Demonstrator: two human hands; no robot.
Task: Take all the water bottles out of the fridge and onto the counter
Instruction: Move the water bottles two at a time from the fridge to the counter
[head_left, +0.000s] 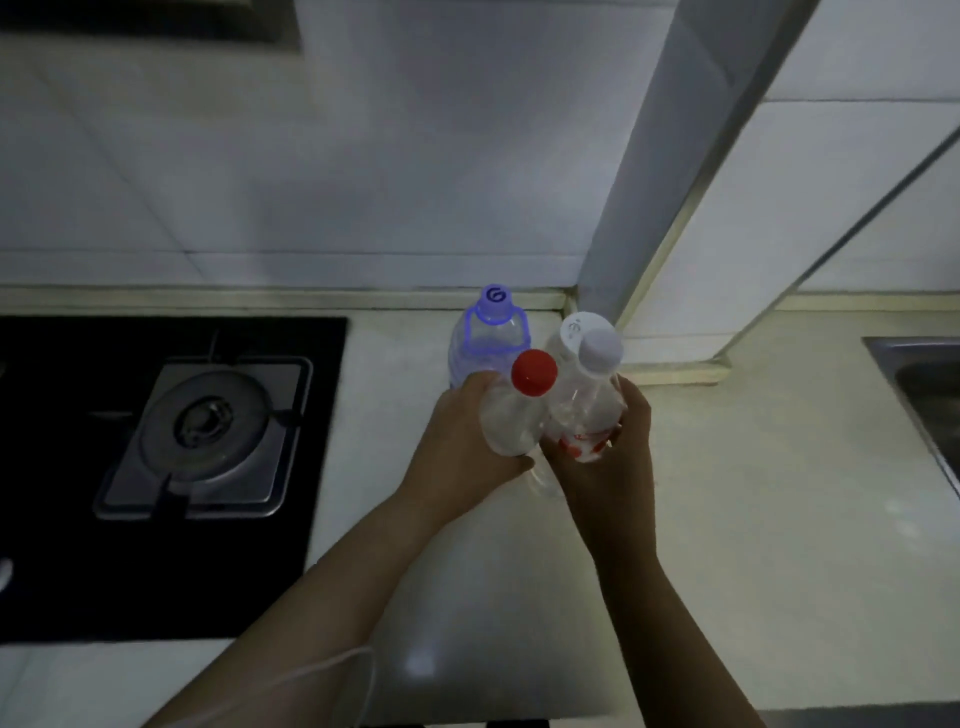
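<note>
near bottle cap (534, 372): red
far left bottle cap (494, 303): purple-blue
right bottle cap (601, 350): white
hob (62, 467): black

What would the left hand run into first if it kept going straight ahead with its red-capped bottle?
Probably the purple-capped bottle, standing just beyond the left hand and its red-capped bottle; depth is hard to judge from above.

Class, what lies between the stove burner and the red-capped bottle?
In the head view: black hob glass, bare counter, then the left hand gripping the red-capped bottle. Burner sits left.
</note>
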